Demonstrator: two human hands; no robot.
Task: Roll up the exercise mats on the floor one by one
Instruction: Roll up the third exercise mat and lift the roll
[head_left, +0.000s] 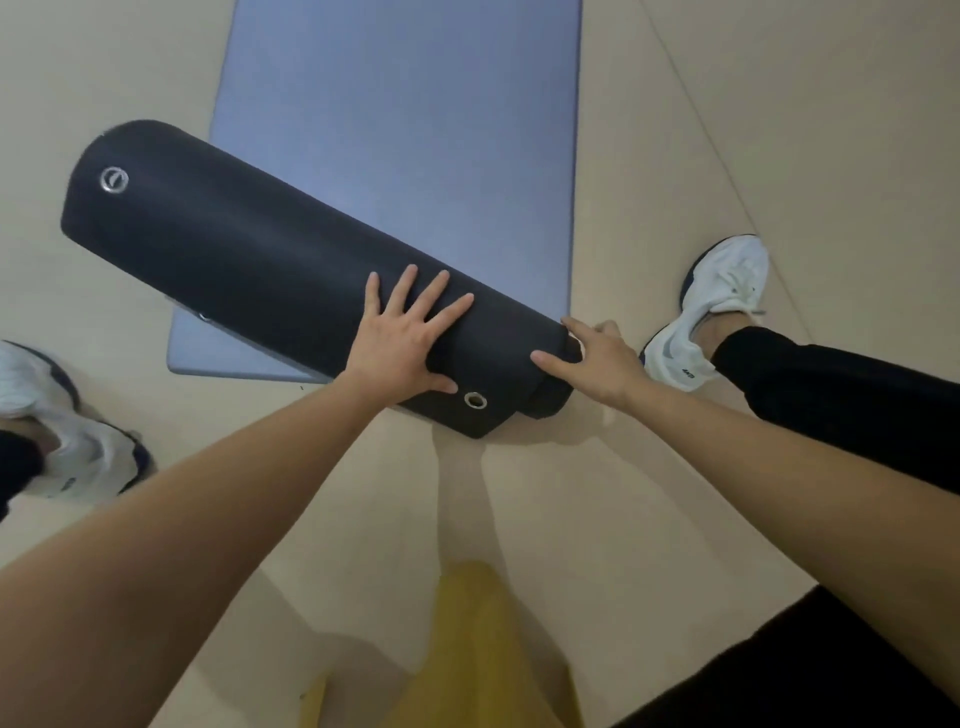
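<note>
Black mat seen fully rolled, laid slantwise across flat blue mat on floor. Left hand pressed flat on roll, fingers spread. Right hand set against roll's right end, thumb and forefinger extended; grip there cannot be told. Foam judged thick, soft, springy, light; unrolling to be expected. Best held over loose flap by metal eyelet.
</note>
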